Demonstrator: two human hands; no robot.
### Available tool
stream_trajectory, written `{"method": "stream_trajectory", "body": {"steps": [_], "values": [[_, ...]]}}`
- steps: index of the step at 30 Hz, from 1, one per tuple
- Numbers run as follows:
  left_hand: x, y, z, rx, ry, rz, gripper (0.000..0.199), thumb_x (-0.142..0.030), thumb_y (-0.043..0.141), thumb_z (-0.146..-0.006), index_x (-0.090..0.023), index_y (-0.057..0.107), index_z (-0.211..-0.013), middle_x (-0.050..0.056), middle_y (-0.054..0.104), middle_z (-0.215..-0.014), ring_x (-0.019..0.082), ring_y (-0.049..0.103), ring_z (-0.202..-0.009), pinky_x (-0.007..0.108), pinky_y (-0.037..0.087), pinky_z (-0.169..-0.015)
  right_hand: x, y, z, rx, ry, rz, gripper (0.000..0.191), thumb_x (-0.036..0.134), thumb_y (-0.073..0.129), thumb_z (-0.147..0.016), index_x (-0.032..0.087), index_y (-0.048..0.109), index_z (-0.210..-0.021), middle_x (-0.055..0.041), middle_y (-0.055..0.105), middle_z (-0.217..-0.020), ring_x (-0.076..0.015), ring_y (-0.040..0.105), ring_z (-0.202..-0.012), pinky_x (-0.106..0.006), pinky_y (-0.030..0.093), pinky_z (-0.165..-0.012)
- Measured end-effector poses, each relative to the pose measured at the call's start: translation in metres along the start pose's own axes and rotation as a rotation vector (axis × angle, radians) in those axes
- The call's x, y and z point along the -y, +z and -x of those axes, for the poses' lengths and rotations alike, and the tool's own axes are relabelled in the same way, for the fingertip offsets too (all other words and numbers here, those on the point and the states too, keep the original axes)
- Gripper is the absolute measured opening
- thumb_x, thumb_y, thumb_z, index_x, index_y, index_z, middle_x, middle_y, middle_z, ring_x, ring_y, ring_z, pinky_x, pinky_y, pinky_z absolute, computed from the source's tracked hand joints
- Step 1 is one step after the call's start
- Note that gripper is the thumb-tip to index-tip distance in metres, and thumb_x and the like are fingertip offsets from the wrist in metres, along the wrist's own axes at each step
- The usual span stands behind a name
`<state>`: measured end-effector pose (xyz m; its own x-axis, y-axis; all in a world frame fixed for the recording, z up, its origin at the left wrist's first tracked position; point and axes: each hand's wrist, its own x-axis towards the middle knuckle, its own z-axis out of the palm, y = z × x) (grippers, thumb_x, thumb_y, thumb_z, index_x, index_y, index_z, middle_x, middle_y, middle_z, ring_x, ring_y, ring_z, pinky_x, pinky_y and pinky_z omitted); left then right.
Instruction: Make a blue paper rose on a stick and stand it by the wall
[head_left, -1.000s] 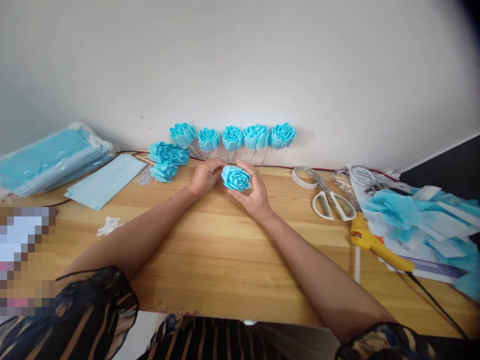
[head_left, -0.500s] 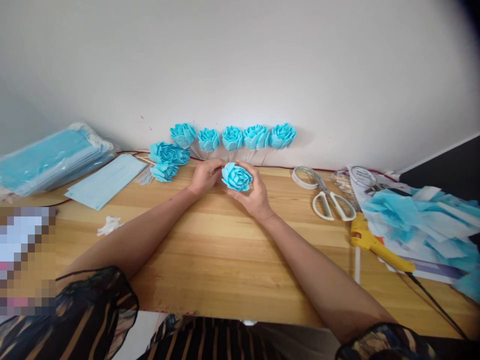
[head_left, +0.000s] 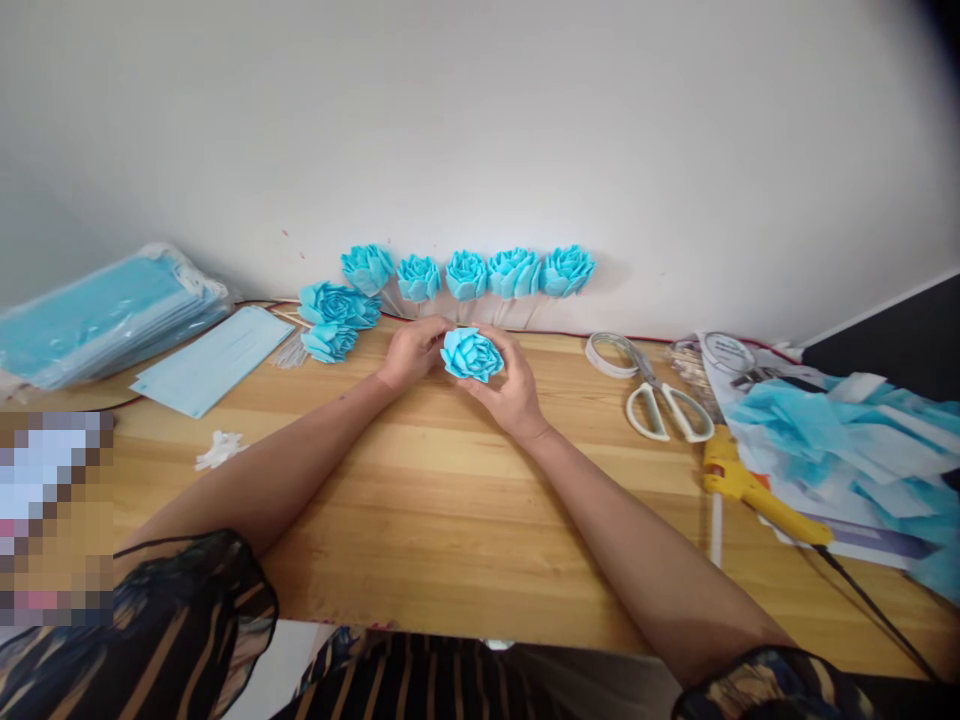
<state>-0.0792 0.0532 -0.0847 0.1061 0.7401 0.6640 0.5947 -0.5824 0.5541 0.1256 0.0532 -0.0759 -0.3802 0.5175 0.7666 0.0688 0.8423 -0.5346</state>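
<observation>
Head | blue flower (head_left: 472,355) between right fingers (head_left: 501,340), held | left fingers (head_left: 435,333) curled behind, grip unclear

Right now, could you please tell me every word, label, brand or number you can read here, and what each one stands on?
No text can be read for certain.
Round white label: grey print, too small and blurred to read.
Purple-banded sheet: no legible words.
Yellow glue gun: no readable brand or number.
</observation>
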Motion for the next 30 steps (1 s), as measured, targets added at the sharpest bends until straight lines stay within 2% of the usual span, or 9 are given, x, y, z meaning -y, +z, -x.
{"method": "stream_trajectory", "body": {"steps": [4, 8, 14, 18, 21, 25, 30], "values": [[0.0019, 0.0019, 0.0005, -0.011, -0.022, -0.014, 0.019, -0.022, 0.063, -0.083, -0.016, 0.071, -0.099, 0.006, 0.075, -0.090, 0.020, 0.068, -0.080, 0.028, 0.052, -0.073, 0.0003, -0.0002, -0.0009, -0.039, 0.017, -0.011, 0.049, 0.047, 0.076, -0.084, 0.028, 0.056, -0.124, -0.0106, 0.066, -0.131, -0.0285, 0.061, -0.123, -0.050, 0.049, -0.106], [-0.0012, 0.0014, -0.0008, -0.010, 0.024, -0.005, 0.014, -0.022, 0.060, -0.087, -0.017, 0.071, -0.092, 0.006, 0.075, -0.089, 0.020, 0.068, -0.081, 0.029, 0.052, -0.074, -0.0015, 0.0012, 0.0004, -0.056, 0.040, -0.024, 0.049, 0.049, 0.077, -0.082, 0.028, 0.056, -0.121, -0.0104, 0.067, -0.129, -0.0288, 0.062, -0.121, -0.050, 0.051, -0.104], [-0.0072, -0.0012, -0.0020, -0.036, 0.071, -0.022, 0.016, -0.018, 0.055, -0.091, -0.016, 0.071, -0.088, 0.005, 0.073, -0.084, 0.017, 0.066, -0.076, 0.027, 0.050, -0.071, -0.0028, 0.0023, 0.0036, -0.008, 0.108, -0.008, 0.076, 0.054, 0.079, -0.079, 0.028, 0.045, -0.142, -0.0127, 0.058, -0.142, -0.0308, 0.057, -0.131, -0.052, 0.048, -0.110], [-0.0070, -0.0019, -0.0022, -0.044, 0.112, -0.019, 0.017, -0.017, 0.054, -0.092, -0.015, 0.071, -0.091, 0.007, 0.073, -0.086, 0.018, 0.067, -0.079, 0.028, 0.051, -0.071, -0.0026, 0.0019, 0.0040, 0.013, 0.109, 0.000, 0.081, 0.055, 0.078, -0.080, 0.029, 0.041, -0.148, -0.0129, 0.056, -0.146, -0.0313, 0.055, -0.133, -0.053, 0.048, -0.111], [-0.0058, -0.0020, -0.0025, -0.056, 0.121, -0.016, 0.016, -0.020, 0.055, -0.093, -0.016, 0.071, -0.089, 0.006, 0.073, -0.084, 0.019, 0.068, -0.077, 0.028, 0.051, -0.071, -0.0019, 0.0018, 0.0033, 0.003, 0.079, -0.021, 0.078, 0.053, 0.078, -0.081, 0.028, 0.043, -0.146, -0.0133, 0.057, -0.145, -0.0311, 0.055, -0.133, -0.052, 0.050, -0.109], [-0.0059, -0.0019, -0.0024, -0.032, 0.105, -0.001, 0.015, -0.021, 0.057, -0.092, -0.016, 0.071, -0.089, 0.007, 0.075, -0.089, 0.019, 0.069, -0.081, 0.029, 0.052, -0.074, 0.0003, 0.0015, 0.0016, -0.014, 0.087, -0.030, 0.062, 0.047, 0.075, -0.084, 0.027, 0.049, -0.137, -0.0126, 0.061, -0.139, -0.0297, 0.058, -0.129, -0.051, 0.050, -0.108], [-0.0042, -0.0003, -0.0011, -0.011, 0.052, -0.001, 0.015, -0.023, 0.064, -0.085, -0.015, 0.073, -0.094, 0.008, 0.075, -0.089, 0.019, 0.068, -0.080, 0.028, 0.052, -0.073, 0.0015, 0.0013, 0.0001, -0.050, 0.068, -0.038, 0.049, 0.044, 0.075, -0.084, 0.026, 0.054, -0.125, -0.0120, 0.064, -0.133, -0.0290, 0.060, -0.126, -0.049, 0.051, -0.105]]}}
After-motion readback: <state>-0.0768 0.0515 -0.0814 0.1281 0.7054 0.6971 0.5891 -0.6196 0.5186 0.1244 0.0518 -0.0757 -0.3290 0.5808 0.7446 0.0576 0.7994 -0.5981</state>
